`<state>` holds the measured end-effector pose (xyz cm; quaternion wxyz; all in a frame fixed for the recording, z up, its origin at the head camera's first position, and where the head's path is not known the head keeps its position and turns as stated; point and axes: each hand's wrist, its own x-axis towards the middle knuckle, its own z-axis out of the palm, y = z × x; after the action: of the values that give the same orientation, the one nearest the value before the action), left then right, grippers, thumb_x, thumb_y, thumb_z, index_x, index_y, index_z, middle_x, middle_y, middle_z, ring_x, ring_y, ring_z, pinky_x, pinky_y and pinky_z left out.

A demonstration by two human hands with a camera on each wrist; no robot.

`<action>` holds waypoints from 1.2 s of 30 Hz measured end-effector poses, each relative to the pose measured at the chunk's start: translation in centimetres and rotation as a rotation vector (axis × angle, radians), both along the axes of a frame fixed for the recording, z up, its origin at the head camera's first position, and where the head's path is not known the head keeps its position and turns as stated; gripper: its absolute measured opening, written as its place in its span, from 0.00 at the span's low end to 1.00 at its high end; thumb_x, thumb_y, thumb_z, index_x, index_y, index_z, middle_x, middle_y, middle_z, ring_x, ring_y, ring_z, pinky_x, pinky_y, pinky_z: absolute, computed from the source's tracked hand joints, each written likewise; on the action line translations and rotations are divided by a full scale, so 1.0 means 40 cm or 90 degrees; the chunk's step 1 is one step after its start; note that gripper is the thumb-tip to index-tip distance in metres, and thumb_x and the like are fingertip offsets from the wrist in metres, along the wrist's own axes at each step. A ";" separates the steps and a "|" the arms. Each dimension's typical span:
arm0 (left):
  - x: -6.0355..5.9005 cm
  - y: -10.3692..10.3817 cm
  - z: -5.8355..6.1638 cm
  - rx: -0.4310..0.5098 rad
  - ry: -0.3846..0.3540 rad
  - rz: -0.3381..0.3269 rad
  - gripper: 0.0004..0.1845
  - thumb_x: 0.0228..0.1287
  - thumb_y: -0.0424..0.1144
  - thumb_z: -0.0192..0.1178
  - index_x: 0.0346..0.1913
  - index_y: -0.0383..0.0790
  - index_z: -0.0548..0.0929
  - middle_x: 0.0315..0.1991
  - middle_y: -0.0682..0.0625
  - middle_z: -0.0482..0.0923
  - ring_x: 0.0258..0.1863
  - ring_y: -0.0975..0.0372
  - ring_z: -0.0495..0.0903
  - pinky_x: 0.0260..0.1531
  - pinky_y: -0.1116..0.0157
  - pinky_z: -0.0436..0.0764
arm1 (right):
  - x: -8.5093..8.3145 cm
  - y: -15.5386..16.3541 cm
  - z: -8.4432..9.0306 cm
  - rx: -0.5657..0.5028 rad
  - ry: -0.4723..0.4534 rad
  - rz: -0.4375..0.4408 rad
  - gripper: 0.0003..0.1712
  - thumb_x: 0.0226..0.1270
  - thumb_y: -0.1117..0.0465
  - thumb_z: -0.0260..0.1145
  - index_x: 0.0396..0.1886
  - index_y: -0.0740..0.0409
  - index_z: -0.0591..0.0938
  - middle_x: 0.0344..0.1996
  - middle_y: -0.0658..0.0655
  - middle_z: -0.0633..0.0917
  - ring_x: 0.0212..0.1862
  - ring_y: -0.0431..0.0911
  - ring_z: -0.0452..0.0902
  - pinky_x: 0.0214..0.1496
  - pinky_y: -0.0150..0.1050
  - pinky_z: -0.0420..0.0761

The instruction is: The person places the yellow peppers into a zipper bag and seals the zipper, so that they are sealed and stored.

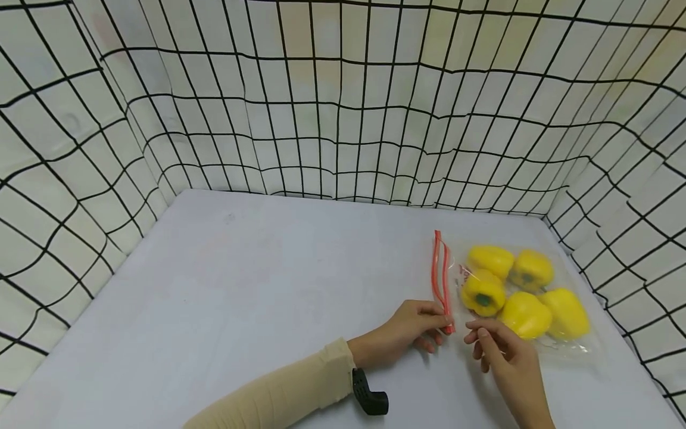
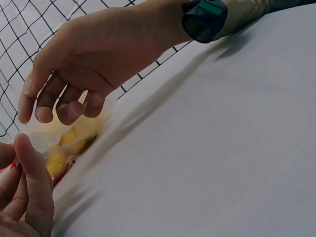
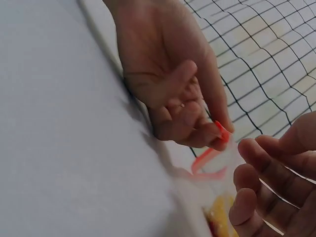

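A clear zip bag (image 1: 563,350) lies at the right of the table with several yellow bell peppers (image 1: 527,319) inside. Its mouth faces left, edged by a red zip strip (image 1: 446,280) whose two sides stand slightly apart in the middle. My left hand (image 1: 399,335) pinches the near end of that strip between thumb and forefinger, which shows again in the right wrist view. Just right of it my right hand (image 1: 509,360) hovers by the bag's near left corner, fingers loosely bent, holding nothing. In the left wrist view the peppers (image 2: 74,140) are partly hidden behind the hands.
A white table (image 1: 268,268) spreads under the hands and bag. Black grid netting (image 1: 337,107) over white walls rises at the back, left and right. The bag lies near the table's right edge. A black wrist device (image 1: 368,396) sits at the left sleeve's cuff.
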<state>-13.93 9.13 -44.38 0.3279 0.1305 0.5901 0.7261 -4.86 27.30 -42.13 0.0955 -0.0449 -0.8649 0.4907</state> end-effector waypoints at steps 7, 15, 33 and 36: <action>-0.028 -0.015 0.003 -0.016 0.034 0.000 0.10 0.66 0.43 0.64 0.41 0.38 0.85 0.33 0.54 0.84 0.29 0.65 0.79 0.26 0.71 0.81 | -0.015 -0.016 -0.025 -0.065 -0.034 0.122 0.13 0.76 0.55 0.57 0.46 0.59 0.83 0.32 0.57 0.86 0.25 0.46 0.77 0.22 0.38 0.80; -0.041 -0.024 -0.001 0.001 0.042 -0.027 0.10 0.66 0.42 0.63 0.40 0.37 0.83 0.30 0.54 0.82 0.28 0.66 0.80 0.27 0.71 0.80 | -0.031 -0.024 -0.032 -0.154 -0.217 0.216 0.22 0.77 0.51 0.55 0.58 0.63 0.76 0.41 0.52 0.86 0.30 0.41 0.79 0.29 0.41 0.84; -0.045 -0.027 -0.013 0.035 0.016 -0.073 0.04 0.66 0.39 0.62 0.33 0.45 0.81 0.32 0.56 0.80 0.33 0.67 0.77 0.34 0.71 0.78 | -0.022 -0.017 -0.028 -0.768 -0.422 0.275 0.18 0.82 0.51 0.42 0.56 0.50 0.76 0.47 0.45 0.79 0.39 0.35 0.71 0.42 0.27 0.74; -0.047 -0.028 -0.015 0.048 0.015 -0.085 0.05 0.67 0.38 0.62 0.33 0.44 0.80 0.33 0.56 0.79 0.35 0.66 0.77 0.38 0.70 0.80 | -0.021 -0.006 -0.031 -0.882 -0.437 0.292 0.20 0.83 0.51 0.39 0.55 0.49 0.77 0.47 0.45 0.79 0.40 0.36 0.71 0.42 0.28 0.73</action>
<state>-15.81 8.01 -44.97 0.3640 0.1902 0.5563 0.7224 -5.70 27.06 -43.36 -0.3282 -0.0635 -0.3329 0.8817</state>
